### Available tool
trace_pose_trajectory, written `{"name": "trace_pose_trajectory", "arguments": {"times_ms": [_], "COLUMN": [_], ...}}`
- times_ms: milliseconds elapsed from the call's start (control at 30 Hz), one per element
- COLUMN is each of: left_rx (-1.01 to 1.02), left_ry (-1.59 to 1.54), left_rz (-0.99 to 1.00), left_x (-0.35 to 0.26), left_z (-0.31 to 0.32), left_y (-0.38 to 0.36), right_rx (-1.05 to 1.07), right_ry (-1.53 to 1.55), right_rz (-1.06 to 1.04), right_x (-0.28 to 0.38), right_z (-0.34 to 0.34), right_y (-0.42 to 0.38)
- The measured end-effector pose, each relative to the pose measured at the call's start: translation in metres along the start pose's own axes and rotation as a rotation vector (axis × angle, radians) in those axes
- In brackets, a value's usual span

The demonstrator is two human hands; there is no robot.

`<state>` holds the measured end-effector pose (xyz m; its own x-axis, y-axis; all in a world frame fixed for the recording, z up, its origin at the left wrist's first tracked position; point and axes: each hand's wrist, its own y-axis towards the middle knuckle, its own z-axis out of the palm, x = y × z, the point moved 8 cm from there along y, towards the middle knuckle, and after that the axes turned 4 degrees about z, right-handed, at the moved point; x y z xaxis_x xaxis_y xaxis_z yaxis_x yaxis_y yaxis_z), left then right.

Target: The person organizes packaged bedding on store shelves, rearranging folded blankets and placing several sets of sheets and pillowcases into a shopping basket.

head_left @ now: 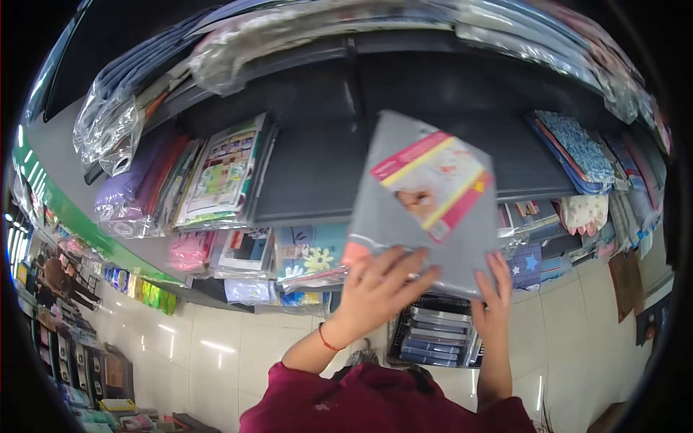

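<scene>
A flat grey package (426, 245) in clear plastic, with a pink and yellow picture label across its front, is tilted up before the shelf. My left hand (382, 289) lies over its lower left part, fingers spread on the front; its thumb is hard to make out. At the lower right edge, my right hand (494, 292) grips the package with its fingers upright along the side. Below the package, a black basket (393, 339) on the floor holds several similar flat packages (437, 335).
The dark shelf (310, 177) carries a stack of packaged goods (220, 173) on the left and folded blue textiles (574, 148) on the right. Plastic-wrapped bundles (274, 50) line the shelf above. More packs (310, 252) sit on the lower shelf. Tiled floor (216, 346) lies behind.
</scene>
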<state>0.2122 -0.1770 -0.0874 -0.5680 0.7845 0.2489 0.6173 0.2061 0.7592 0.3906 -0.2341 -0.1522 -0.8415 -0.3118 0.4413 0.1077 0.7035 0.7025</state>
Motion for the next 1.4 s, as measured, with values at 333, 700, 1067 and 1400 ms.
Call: {"name": "trace_pose_trajectory", "arguments": {"times_ms": [333,700,1067,1400], "left_rx": [0.135,0.171,0.077,-0.059], "left_ry": [-0.178,-0.365,-0.201,-1.003], "left_rz": [-0.302,-0.309,-0.215,-0.13], "left_x": [0.148,0.238,0.231,0.007], "left_z": [0.069,0.132,0.131,0.176], "left_y": [-0.09,-0.075,-0.071,-0.025], "right_rx": [0.314,0.173,-0.247,-0.041], "right_ry": [-0.148,-0.097,0.119,-0.123], "right_rz": [0.004,0.197,0.18,1.268], "right_x": [0.017,-0.014,0.0,-0.104], "right_z": [0.164,0.238,0.197,0.091], "right_y": [0.108,0.168,0.062,-0.368]}}
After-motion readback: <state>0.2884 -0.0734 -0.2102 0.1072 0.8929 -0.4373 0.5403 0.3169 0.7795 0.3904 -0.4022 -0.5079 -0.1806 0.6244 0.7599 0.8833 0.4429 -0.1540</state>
